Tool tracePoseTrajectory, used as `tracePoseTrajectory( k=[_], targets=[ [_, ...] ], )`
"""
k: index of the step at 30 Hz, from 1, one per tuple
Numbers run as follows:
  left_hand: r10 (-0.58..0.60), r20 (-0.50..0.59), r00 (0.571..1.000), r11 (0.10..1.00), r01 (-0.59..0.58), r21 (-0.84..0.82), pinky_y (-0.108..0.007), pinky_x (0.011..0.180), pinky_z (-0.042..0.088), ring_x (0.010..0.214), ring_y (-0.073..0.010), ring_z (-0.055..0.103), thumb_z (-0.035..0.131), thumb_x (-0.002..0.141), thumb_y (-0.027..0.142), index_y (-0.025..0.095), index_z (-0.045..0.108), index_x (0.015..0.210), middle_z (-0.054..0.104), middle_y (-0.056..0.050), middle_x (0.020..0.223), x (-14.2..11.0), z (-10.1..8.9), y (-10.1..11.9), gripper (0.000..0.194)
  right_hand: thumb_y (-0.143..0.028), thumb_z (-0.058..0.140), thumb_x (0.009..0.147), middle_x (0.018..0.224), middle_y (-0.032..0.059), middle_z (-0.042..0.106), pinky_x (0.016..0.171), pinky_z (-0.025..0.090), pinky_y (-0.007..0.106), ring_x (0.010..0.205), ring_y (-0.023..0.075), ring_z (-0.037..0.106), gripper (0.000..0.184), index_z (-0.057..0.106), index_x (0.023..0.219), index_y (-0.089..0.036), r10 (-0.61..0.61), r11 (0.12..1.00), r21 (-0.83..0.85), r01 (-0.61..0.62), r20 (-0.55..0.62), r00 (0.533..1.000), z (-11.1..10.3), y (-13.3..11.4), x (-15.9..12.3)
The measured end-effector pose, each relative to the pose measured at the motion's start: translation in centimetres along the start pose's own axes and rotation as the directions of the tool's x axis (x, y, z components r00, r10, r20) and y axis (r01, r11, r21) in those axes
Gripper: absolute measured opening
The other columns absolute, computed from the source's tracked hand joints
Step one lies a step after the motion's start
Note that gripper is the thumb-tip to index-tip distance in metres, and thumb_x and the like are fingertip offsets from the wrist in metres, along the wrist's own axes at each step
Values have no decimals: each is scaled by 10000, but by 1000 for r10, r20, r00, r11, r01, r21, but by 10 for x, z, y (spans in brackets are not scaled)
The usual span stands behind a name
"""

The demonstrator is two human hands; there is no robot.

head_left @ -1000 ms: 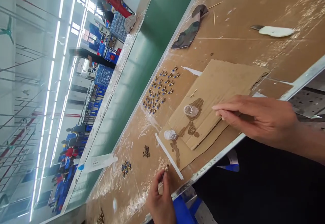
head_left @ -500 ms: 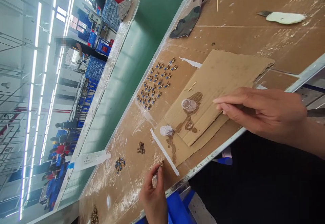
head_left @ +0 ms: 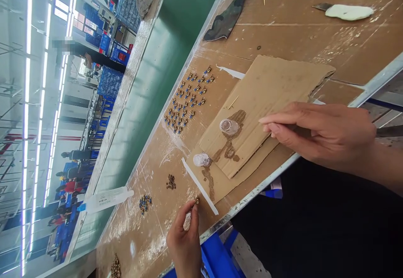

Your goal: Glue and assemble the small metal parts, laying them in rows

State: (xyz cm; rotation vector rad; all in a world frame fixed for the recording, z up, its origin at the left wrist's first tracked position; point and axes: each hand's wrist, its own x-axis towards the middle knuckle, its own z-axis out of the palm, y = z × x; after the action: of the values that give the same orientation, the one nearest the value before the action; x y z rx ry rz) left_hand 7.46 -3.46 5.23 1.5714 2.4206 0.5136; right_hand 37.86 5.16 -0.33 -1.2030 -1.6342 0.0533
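Note:
My left hand [head_left: 185, 240] is at the near table edge, its thumb and forefinger pinched on a small brass part [head_left: 197, 201]. My right hand [head_left: 317, 133] reaches over a torn cardboard sheet [head_left: 277, 80]. Its thumb and fingers are stretched forward and pressed together; what they hold, if anything, does not show. The fingertips point at a clear round blob [head_left: 229, 126] on a dark wet stain. A second pale blob [head_left: 202, 159] lies at the cardboard's lower corner. Rows of small blue-and-brass parts [head_left: 187, 99] stand on the table beyond.
Two small heaps, dark brass pieces [head_left: 171, 181] and blue parts [head_left: 145, 203], lie near a white tube [head_left: 107, 199]. A white strip [head_left: 200, 185], a camouflage cloth [head_left: 225, 17] and a white-handled blade [head_left: 348, 12] are on the table. A green belt [head_left: 163, 72] runs alongside. People work far off.
The whole view has slid up and to the left. My left hand keeps its pinch on the brass part and my right hand holds the same pose over the cardboard.

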Motion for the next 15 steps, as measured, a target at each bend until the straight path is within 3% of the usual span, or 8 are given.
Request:
tracePoseTrajectory(
  k=[9,15],
  targets=[
    [47,47,998,993,-52,108,-407,808,518,865,-271,672,576,712,512,225,725,812,728,-71,853,4,-2,0,339,-151,524,871,711,-25,654,527,423,173,614,67,596,122,625,922,-197,19,1000,6,-19,13,1000,0,-1,2],
    [221,155,963,959,-243,143,-433,881,478,808,-222,672,561,782,430,251,702,813,717,-31,843,11,-5,1,230,-115,516,865,713,-1,652,602,439,149,626,51,590,133,640,909,-140,17,999,46,-18,18,1000,-1,-2,2]
  ],
)
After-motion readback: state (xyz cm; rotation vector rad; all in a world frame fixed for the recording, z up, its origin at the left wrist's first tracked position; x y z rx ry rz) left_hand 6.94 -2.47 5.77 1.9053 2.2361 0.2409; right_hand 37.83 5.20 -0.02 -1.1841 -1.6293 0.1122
